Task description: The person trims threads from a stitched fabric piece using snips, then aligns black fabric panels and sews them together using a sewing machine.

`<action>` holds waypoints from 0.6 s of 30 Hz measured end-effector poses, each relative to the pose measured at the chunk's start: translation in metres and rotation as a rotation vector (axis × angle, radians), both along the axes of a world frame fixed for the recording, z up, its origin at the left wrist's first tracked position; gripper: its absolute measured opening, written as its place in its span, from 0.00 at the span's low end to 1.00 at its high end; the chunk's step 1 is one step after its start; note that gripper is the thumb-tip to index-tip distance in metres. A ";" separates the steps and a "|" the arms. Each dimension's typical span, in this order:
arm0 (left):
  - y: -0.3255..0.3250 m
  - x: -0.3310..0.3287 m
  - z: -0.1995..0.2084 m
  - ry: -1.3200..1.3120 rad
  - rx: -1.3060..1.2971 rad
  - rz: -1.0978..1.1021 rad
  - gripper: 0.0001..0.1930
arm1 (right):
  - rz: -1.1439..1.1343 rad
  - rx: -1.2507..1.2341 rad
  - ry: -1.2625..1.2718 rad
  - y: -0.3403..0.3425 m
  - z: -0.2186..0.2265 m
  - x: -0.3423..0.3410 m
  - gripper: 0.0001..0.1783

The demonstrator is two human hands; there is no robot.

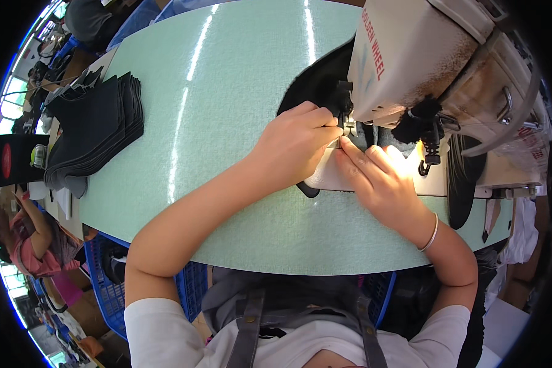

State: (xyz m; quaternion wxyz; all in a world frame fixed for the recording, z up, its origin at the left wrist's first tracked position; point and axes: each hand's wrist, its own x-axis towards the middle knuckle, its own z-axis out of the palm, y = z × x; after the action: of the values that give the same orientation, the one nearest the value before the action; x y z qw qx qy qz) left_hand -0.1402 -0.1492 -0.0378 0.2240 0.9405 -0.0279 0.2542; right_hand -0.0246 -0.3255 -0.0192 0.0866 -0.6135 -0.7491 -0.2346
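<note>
A sewing machine (411, 55) stands at the right of the table, its presser foot (349, 127) lowered near a dark fabric piece (313, 80). The piece spreads behind and beside the foot, and the machine head hides part of it. Just left of the foot, my left hand (294, 144) is closed in a pinch at the fabric's near edge. My right hand (380, 178) rests on the pale, lit machine bed (328, 175) just in front of the foot. Its fingers are stretched out flat, with the index fingertip close to the left fingertips.
A stack of black cut pieces (95, 126) lies on the green table (227, 80) at the left. More dark pieces (463, 184) hang beside the machine at right. Blue baskets (193, 288) stand below the table's near edge. Another person (37, 239) sits far left.
</note>
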 end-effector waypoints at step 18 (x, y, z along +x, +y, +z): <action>0.012 -0.019 0.022 -0.023 0.582 0.076 0.03 | -0.180 0.002 0.058 -0.016 -0.002 0.021 0.15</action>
State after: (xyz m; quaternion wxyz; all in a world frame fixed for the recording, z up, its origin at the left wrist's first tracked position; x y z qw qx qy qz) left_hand -0.1596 -0.1376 -0.0162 -0.0653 0.9626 -0.0671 0.2541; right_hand -0.0033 -0.3419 -0.0211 0.0877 -0.6846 -0.6879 -0.2243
